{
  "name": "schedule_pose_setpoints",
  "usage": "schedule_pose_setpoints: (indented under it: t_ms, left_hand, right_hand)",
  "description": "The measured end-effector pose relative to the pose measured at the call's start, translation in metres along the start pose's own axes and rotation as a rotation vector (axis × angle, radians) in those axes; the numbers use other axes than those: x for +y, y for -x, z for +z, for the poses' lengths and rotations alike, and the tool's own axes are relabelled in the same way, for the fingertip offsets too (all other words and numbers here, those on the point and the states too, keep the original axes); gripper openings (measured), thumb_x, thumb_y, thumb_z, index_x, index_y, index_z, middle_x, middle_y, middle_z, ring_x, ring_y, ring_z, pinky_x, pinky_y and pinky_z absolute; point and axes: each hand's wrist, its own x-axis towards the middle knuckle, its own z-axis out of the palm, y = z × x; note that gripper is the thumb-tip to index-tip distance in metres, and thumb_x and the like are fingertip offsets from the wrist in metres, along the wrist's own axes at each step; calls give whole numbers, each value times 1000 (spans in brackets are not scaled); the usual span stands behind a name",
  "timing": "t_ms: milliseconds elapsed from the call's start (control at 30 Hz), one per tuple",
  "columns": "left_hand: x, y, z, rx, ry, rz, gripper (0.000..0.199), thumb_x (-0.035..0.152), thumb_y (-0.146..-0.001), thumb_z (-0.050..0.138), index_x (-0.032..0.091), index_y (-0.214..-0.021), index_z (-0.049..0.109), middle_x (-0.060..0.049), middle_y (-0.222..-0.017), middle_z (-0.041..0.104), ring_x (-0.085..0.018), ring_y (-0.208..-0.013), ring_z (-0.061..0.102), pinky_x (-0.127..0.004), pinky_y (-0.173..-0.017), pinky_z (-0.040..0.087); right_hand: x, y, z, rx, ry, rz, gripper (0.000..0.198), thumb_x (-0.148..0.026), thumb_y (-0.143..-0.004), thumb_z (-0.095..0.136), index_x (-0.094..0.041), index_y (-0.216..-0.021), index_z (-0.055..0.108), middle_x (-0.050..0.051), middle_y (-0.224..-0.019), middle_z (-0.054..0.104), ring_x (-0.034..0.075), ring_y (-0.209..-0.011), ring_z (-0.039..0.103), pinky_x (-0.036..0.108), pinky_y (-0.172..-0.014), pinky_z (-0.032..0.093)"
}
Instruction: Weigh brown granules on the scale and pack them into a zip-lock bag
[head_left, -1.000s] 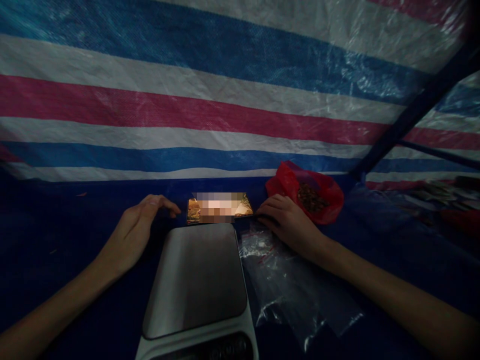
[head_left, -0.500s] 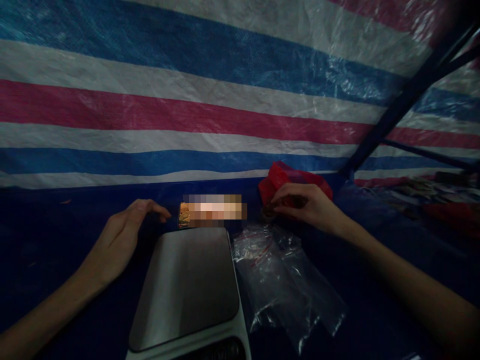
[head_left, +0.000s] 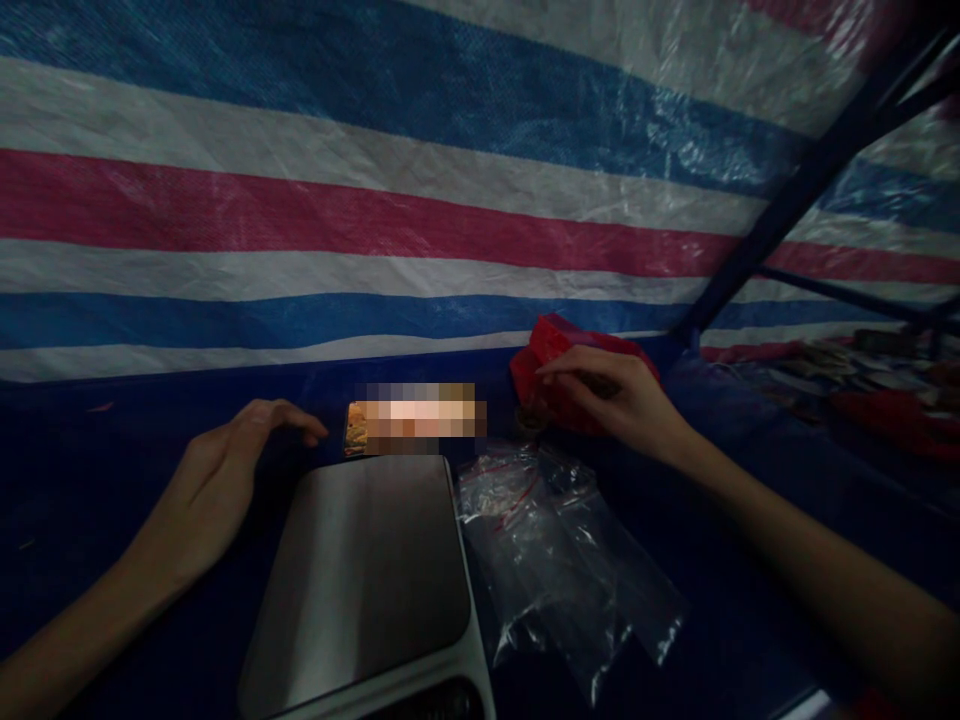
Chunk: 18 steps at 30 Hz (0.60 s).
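A steel-topped scale sits at six o'clock. Clear plastic bags lie just beside it toward four. A lit phone lies beyond at twelve. A striped tarp covers the background.

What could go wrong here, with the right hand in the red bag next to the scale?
1. The right hand reaches into the red bag, whose mouth looks slack; small pieces could spill onto the dark blue cover and be hard to spot.
2. The clear zip bags lie loose beside the scale; the forearm may sweep them away.
3. The left hand rests close to the scale and could nudge it.
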Motion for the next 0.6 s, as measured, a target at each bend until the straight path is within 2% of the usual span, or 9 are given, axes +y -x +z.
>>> schedule_pose_setpoints:
  t_ms: [100,200,367,433,533,600]
  left_hand:
    - [-2,0,0,-2,-9,-13,66,72,-98,28,27,-89,75,-4,-101,77,-29,-108,68,-44,-110,47]
    - [-3,0,0,-1,-12,-28,65,72,-98,29,27,-89,75,-4,-102,78,-30,-110,68,-44,-112,46]
    - [-3,-1,0,2,-1,-9,64,70,-99,29,27,-88,75,-4,-101,78,-29,-109,68,-44,-113,45]
    - [-3,-1,1,2,-6,-1,63,69,-99,29,27,-88,75,-4,-101,78,-29,-108,68,-45,-113,45]
    - [-4,-1,1,0,-16,15,62,68,-100,29,27,-89,75,-4,-101,78,-29,-108,68,-45,-112,46]
    - [-4,-1,1,3,-16,24,61,66,-100,29,28,-89,75,-3,-101,78,-29,-108,68,-44,-111,46]
  right_hand:
    - [1,3,0,-50,-69,-31,43,0,-87,47,-23,-109,77,2,-98,79,16,-88,75,29,-80,56]
    - [0,4,0,-74,-23,-93,55,5,-75,42,-22,-105,79,2,-100,79,17,-91,74,29,-83,56]
    - [-2,1,-8,160,45,-58,48,3,-77,45,-23,-95,81,0,-86,76,15,-79,72,27,-74,54]
    - [-3,0,-9,109,13,-65,48,2,-78,46,-23,-98,81,0,-90,79,16,-82,73,28,-76,56]
    - [-4,1,-4,-47,-36,-143,56,4,-75,42,-24,-104,81,1,-99,80,17,-93,74,32,-86,57]
    - [-4,3,1,-91,-38,-187,60,5,-74,41,-25,-105,82,1,-100,80,17,-95,73,34,-89,57]
